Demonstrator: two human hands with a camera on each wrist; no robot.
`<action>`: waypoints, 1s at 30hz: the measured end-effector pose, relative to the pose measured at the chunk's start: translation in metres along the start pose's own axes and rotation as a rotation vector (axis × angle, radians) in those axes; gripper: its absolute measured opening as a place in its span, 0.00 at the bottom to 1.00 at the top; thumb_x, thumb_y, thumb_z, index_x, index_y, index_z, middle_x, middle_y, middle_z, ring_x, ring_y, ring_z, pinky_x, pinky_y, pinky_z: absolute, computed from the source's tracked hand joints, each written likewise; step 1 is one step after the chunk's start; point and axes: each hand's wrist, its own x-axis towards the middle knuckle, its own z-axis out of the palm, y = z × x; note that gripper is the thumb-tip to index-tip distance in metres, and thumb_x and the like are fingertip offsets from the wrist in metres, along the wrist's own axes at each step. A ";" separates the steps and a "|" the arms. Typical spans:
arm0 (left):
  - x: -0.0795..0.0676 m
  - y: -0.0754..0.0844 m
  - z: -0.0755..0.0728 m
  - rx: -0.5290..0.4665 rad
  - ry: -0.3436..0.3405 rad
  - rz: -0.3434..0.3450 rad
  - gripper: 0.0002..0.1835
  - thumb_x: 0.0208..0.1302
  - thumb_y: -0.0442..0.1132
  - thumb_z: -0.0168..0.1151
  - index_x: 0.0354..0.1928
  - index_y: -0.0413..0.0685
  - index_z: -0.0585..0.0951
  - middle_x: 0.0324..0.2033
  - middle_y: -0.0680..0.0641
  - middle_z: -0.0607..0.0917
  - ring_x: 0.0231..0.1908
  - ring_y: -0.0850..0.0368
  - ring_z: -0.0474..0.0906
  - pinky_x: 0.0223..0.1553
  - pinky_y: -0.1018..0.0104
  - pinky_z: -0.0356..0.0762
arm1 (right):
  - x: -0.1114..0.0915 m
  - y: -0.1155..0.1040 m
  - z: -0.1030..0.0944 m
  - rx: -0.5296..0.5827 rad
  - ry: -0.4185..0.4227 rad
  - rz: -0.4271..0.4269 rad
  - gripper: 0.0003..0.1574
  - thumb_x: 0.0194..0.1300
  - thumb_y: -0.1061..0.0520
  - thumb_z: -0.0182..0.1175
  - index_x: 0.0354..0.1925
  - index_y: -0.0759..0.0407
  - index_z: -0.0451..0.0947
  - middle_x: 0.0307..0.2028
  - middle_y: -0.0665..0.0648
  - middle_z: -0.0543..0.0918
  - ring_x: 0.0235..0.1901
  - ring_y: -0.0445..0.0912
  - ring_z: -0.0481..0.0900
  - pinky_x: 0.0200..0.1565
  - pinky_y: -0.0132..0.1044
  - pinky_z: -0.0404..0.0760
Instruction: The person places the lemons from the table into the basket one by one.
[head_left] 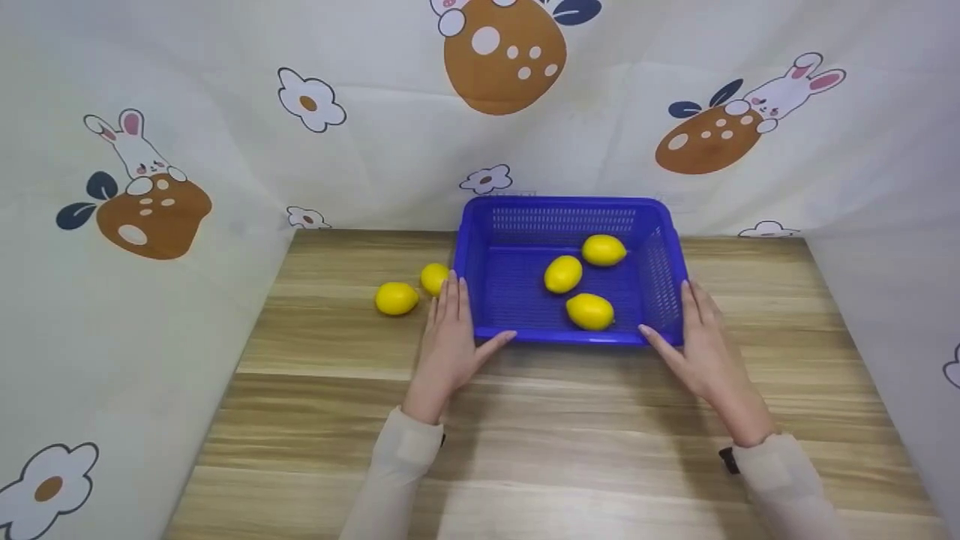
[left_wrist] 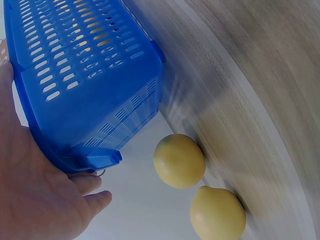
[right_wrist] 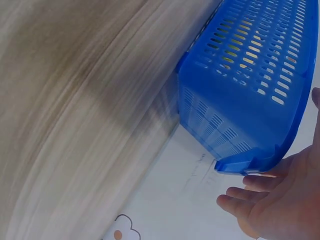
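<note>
A blue plastic basket (head_left: 562,337) with slotted walls holds three yellow lemons, one at the back right (head_left: 604,250), one in the middle (head_left: 563,274) and one near the front (head_left: 590,311). My left hand (head_left: 450,341) grips the basket's front left corner, thumb on the front rim and fingers along the side. At the opposite corner my right hand (head_left: 705,352) holds the rim the same way. Both wrist views show fingers (left_wrist: 85,184) (right_wrist: 262,183) against the outside of the rim. Left of the basket lie two more lemons (head_left: 396,298) (left_wrist: 179,161), the nearer one partly hidden by my left fingers.
The basket is on a wood-grain table (head_left: 570,450), close to the back wall. A pale cloth (head_left: 360,165) printed with rabbits and flowers covers the back and both sides. Light sleeves (head_left: 405,450) cover both forearms, with a dark strap piece (head_left: 728,460) at the right wrist.
</note>
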 end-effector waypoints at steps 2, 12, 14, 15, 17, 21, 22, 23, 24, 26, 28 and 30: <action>0.000 0.000 0.000 -0.003 0.000 -0.001 0.63 0.69 0.76 0.54 0.82 0.29 0.46 0.83 0.32 0.39 0.84 0.36 0.41 0.83 0.43 0.42 | -0.001 0.001 0.002 0.000 0.005 -0.002 0.64 0.76 0.31 0.57 0.82 0.73 0.42 0.81 0.78 0.46 0.78 0.76 0.49 0.76 0.71 0.51; 0.000 -0.001 0.000 -0.021 0.011 0.003 0.63 0.69 0.75 0.56 0.82 0.29 0.47 0.83 0.31 0.41 0.84 0.36 0.41 0.83 0.41 0.42 | -0.005 0.004 0.008 -0.018 0.009 0.010 0.63 0.78 0.34 0.56 0.82 0.76 0.41 0.81 0.78 0.46 0.79 0.74 0.48 0.78 0.68 0.50; 0.000 -0.001 0.000 -0.023 0.010 0.004 0.63 0.69 0.75 0.56 0.82 0.29 0.47 0.83 0.31 0.41 0.84 0.36 0.41 0.83 0.41 0.42 | -0.006 0.004 0.009 -0.023 0.005 0.019 0.63 0.78 0.33 0.55 0.82 0.75 0.39 0.81 0.78 0.45 0.79 0.74 0.47 0.78 0.68 0.50; 0.000 -0.001 0.000 -0.024 0.011 0.004 0.63 0.69 0.75 0.56 0.82 0.29 0.47 0.83 0.31 0.41 0.84 0.36 0.41 0.83 0.41 0.42 | -0.006 0.004 0.009 -0.024 0.003 0.022 0.63 0.78 0.33 0.55 0.82 0.75 0.39 0.81 0.78 0.44 0.79 0.74 0.47 0.78 0.69 0.50; 0.000 -0.001 0.000 -0.028 0.012 0.002 0.63 0.69 0.75 0.56 0.82 0.29 0.47 0.83 0.31 0.42 0.84 0.36 0.40 0.83 0.41 0.42 | -0.007 0.004 0.010 -0.026 0.001 0.026 0.63 0.79 0.33 0.54 0.82 0.74 0.38 0.82 0.78 0.44 0.80 0.74 0.46 0.78 0.68 0.50; 0.000 -0.001 0.000 -0.030 0.012 -0.002 0.63 0.69 0.75 0.57 0.82 0.30 0.47 0.83 0.31 0.42 0.84 0.36 0.40 0.83 0.41 0.41 | -0.007 0.004 0.011 -0.029 0.002 0.026 0.63 0.79 0.33 0.54 0.82 0.74 0.38 0.82 0.77 0.44 0.80 0.74 0.46 0.78 0.68 0.49; 0.000 -0.001 0.000 -0.028 0.010 -0.003 0.63 0.69 0.75 0.57 0.82 0.30 0.47 0.83 0.31 0.42 0.84 0.36 0.40 0.83 0.42 0.41 | -0.007 0.005 0.011 -0.031 0.003 0.027 0.63 0.79 0.33 0.54 0.82 0.74 0.38 0.82 0.77 0.44 0.80 0.74 0.46 0.78 0.69 0.49; 0.000 -0.001 0.000 -0.025 0.010 -0.004 0.63 0.69 0.75 0.56 0.82 0.30 0.46 0.83 0.31 0.42 0.84 0.36 0.40 0.83 0.42 0.41 | -0.007 0.004 0.011 -0.033 0.004 0.027 0.62 0.79 0.33 0.54 0.82 0.74 0.38 0.82 0.77 0.44 0.80 0.74 0.46 0.78 0.69 0.50; 0.000 -0.001 0.000 -0.022 0.007 -0.004 0.63 0.69 0.75 0.56 0.82 0.30 0.46 0.83 0.31 0.42 0.84 0.37 0.40 0.83 0.42 0.40 | -0.007 0.004 0.011 -0.035 0.004 0.028 0.62 0.79 0.33 0.54 0.82 0.74 0.38 0.82 0.77 0.43 0.80 0.74 0.46 0.78 0.69 0.50; 0.000 0.000 -0.001 -0.020 0.000 -0.007 0.64 0.69 0.76 0.55 0.83 0.30 0.46 0.83 0.32 0.41 0.84 0.37 0.39 0.83 0.42 0.39 | -0.007 0.004 0.011 -0.040 0.008 0.028 0.62 0.79 0.33 0.54 0.82 0.74 0.38 0.82 0.77 0.44 0.80 0.74 0.46 0.78 0.70 0.50; 0.000 0.000 -0.002 -0.016 -0.007 -0.008 0.64 0.69 0.76 0.55 0.83 0.31 0.45 0.83 0.32 0.41 0.84 0.38 0.39 0.83 0.43 0.38 | -0.007 0.004 0.012 -0.043 0.012 0.025 0.62 0.79 0.34 0.54 0.82 0.75 0.39 0.82 0.77 0.44 0.80 0.74 0.46 0.77 0.70 0.51; 0.000 -0.001 -0.003 -0.007 -0.014 -0.010 0.64 0.68 0.77 0.54 0.83 0.31 0.45 0.84 0.33 0.41 0.84 0.38 0.39 0.83 0.43 0.38 | -0.007 0.004 0.012 -0.043 0.014 0.022 0.62 0.79 0.34 0.55 0.82 0.75 0.39 0.82 0.77 0.44 0.80 0.74 0.47 0.77 0.70 0.51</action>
